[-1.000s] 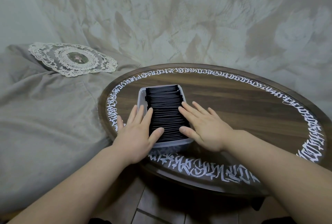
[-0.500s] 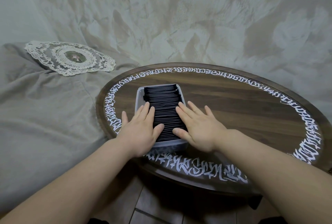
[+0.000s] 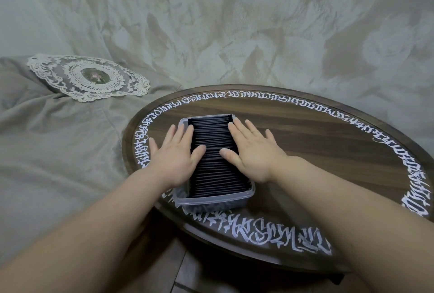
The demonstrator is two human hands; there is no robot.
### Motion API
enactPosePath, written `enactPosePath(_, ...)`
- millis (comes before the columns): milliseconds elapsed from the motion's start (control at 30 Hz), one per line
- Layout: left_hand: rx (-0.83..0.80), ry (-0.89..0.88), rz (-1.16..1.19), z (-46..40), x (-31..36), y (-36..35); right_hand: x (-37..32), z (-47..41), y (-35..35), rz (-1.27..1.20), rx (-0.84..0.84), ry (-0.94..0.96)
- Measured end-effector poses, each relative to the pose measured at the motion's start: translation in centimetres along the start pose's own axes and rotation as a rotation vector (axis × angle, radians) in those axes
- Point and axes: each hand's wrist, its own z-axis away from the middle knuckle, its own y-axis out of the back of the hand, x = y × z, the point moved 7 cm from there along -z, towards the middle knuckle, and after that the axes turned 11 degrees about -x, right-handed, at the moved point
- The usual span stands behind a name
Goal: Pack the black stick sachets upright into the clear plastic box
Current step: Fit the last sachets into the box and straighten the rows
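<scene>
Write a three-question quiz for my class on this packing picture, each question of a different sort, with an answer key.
1. True or false: both hands lie flat with fingers spread on the row of black stick sachets.
2. Multiple choice: the clear plastic box sits on A) the grey fabric, B) the round wooden table, C) the lace doily.
3. Short answer: which hand is on the side nearer the doily?

Key
1. True: the left hand and the right hand press flat, gripping nothing.
2. B.
3. The left hand.
</scene>
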Motion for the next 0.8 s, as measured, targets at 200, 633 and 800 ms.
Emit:
enactPosePath(200, -0.003, -0.072, 0.012, -1.0, 0.2, -0.6, 0.9, -1.6, -1.3, -0.004, -0.085, -0.004)
enactPosePath(633, -0.038, -0.037, -0.033, -2.5, 0.2, 0.0, 1.9, -2.5, -0.2, -0.023, -0.045, 0.001)
enactPosePath(800, -0.026, -0.032, -0.053, -2.6, -0.1, -0.4, 1.8, -2.6, -0.2, 0.032, -0.044, -0.006)
